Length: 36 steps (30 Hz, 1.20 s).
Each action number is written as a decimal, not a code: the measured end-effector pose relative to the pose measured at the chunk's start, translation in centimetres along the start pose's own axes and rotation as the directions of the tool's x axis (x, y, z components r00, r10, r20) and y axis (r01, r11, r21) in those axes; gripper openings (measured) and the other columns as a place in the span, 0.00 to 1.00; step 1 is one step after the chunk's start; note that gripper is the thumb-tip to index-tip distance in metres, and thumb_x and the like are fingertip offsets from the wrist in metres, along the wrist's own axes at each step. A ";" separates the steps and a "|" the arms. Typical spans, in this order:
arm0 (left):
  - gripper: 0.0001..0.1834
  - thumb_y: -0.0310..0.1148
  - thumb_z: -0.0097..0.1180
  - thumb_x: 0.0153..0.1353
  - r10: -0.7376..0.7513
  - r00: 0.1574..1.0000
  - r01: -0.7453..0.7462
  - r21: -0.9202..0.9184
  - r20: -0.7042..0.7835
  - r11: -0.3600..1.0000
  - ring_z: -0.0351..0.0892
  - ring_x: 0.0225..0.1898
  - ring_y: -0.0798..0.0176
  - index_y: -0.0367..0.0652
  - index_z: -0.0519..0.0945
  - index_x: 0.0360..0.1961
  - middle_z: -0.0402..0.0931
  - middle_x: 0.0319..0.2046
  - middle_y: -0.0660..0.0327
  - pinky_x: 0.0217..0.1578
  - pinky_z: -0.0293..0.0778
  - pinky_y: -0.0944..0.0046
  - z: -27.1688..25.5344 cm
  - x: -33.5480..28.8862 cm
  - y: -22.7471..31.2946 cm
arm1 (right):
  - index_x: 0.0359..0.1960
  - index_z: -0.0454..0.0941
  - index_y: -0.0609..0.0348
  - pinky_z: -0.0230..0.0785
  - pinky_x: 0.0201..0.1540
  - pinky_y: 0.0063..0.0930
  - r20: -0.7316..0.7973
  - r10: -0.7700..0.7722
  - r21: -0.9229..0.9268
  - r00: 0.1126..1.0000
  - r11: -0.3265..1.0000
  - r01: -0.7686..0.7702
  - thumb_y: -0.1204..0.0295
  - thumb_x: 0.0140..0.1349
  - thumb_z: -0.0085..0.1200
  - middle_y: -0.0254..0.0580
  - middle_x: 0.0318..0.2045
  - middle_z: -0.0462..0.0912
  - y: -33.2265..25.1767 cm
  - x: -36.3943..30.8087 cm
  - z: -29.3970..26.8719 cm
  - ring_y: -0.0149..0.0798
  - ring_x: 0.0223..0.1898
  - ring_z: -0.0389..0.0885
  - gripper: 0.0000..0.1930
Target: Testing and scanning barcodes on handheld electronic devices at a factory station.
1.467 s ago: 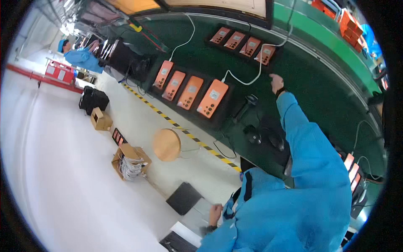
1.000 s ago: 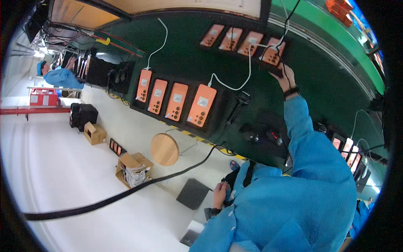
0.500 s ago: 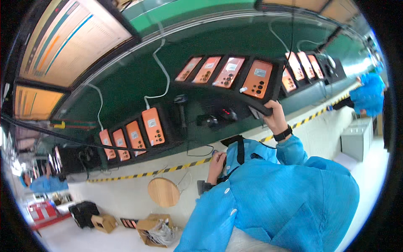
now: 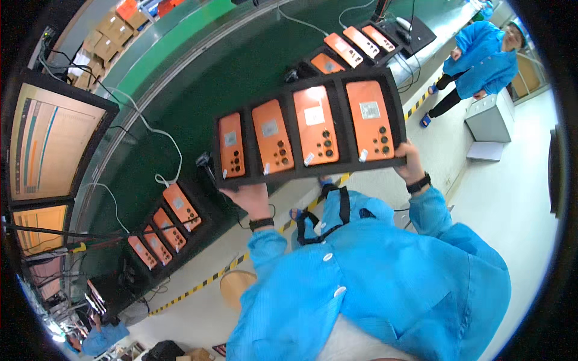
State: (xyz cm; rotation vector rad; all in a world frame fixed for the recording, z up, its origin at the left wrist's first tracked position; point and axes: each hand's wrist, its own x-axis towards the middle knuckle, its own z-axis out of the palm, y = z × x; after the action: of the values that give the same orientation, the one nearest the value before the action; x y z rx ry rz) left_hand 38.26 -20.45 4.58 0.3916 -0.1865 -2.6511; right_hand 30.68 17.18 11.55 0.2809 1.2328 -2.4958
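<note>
Head view: both hands at one black tray (image 4: 344, 126), held up in front of the chest, above the near edge of the green surface (image 4: 147, 165). Right hand (image 4: 411, 163) grips the near right corner, fingers closed on it. Left hand (image 4: 250, 201) touches from below at the near left edge; cannot tell how far its fingers close, tray hides part. Four orange phones (image 4: 316, 124) lie in the tray, one per slot, backs up, pale label on each, lenses toward the near side.

On the surface, left: second tray with four more orange phones (image 4: 180, 206), white cable (image 4: 176, 147) running to the rightmost one. Far right: another group of orange phones (image 4: 343, 49), partly behind the held tray, cables at some. Scanner (image 4: 206, 165) just beside the held tray's left end. Monitor (image 4: 54, 144) far left. Stool (image 4: 232, 289) near left, partly behind the sleeve. Co-worker (image 4: 484, 57) stands far right, beside a grey cabinet (image 4: 490, 117).
</note>
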 end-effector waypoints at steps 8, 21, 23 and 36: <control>0.14 0.33 0.54 0.60 0.435 0.706 -0.236 0.765 0.559 -0.599 0.69 0.47 0.49 0.37 0.73 0.43 0.71 0.43 0.49 0.49 0.63 0.52 -9.4 0.7 -2.1 | 0.29 0.73 0.60 0.70 0.31 0.28 -0.016 0.012 -0.066 1.000 0.998 -0.014 0.76 0.46 0.47 0.39 0.30 0.77 4.6 13.8 -5.4 0.37 0.30 0.76 0.07; 0.27 0.51 0.49 0.63 0.124 0.992 -0.122 0.103 -0.013 0.987 0.69 0.56 0.50 0.42 0.72 0.55 0.71 0.54 0.53 0.58 0.64 0.49 0.4 8.7 2.7 | 0.55 0.66 0.71 0.72 0.54 0.39 0.047 -0.017 0.019 0.999 1.000 0.016 0.79 0.38 0.44 0.50 0.49 0.77 0.6 4.4 -1.5 0.47 0.47 0.78 0.33; 0.28 0.52 0.45 0.65 0.143 0.989 -0.132 0.196 -0.042 0.972 0.71 0.54 0.52 0.37 0.72 0.53 0.74 0.50 0.53 0.55 0.67 0.52 1.1 8.9 4.3 | 0.55 0.66 0.72 0.72 0.53 0.39 0.037 -0.052 0.053 0.998 0.997 0.050 0.79 0.37 0.43 0.50 0.49 0.76 -0.8 2.7 -2.1 0.48 0.46 0.78 0.34; 0.33 0.26 0.62 0.52 -0.448 0.879 0.358 0.845 -0.162 0.397 0.73 0.50 0.63 0.35 0.63 0.60 0.72 0.52 0.55 0.51 0.70 0.63 -3.3 -4.1 -4.9 | 0.39 0.75 0.65 0.74 0.43 0.31 -0.529 0.013 -0.052 0.849 0.998 -0.048 0.75 0.53 0.51 0.44 0.37 0.81 -3.6 -5.1 -22.5 0.39 0.36 0.81 0.11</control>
State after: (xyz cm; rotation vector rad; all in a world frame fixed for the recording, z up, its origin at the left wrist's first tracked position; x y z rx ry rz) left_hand 40.73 -14.41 1.52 0.6869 -1.7228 -2.8209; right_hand 34.60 38.30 2.24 1.0219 1.4822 -2.4214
